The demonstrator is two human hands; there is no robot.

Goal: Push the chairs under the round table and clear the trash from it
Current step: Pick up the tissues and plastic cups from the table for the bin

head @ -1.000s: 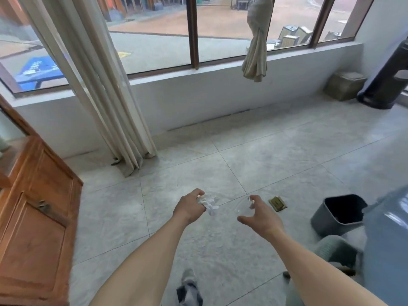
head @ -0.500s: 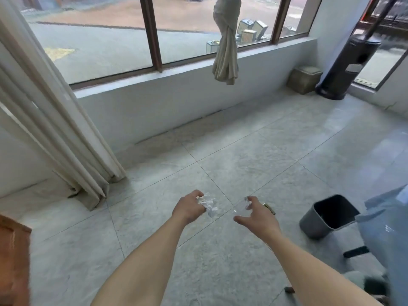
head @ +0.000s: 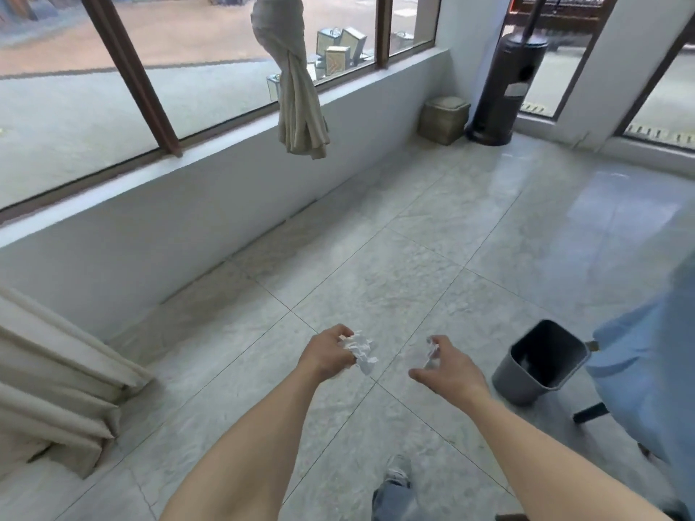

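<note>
My left hand (head: 328,354) grips a crumpled white paper wad (head: 360,350) above the tiled floor. My right hand (head: 449,364) pinches a small clear plastic wrapper (head: 431,354) between curled fingers. Both hands are held out in front of me at waist height. A grey trash bin (head: 541,361) stands open on the floor just right of my right hand. The round table is out of view. A blue chair (head: 647,362) shows at the right edge.
A low white wall under a wide window (head: 210,204) runs along the left. A folded curtain (head: 56,381) hangs at the left edge, a knotted curtain (head: 297,88) up top. A black patio heater (head: 507,73) and a woven box (head: 443,118) stand in the far corner.
My view has swung to the right: the wooden cabinet left the frame, and the bin and far corner came closer to the centre. Both hands still hold their trash.
</note>
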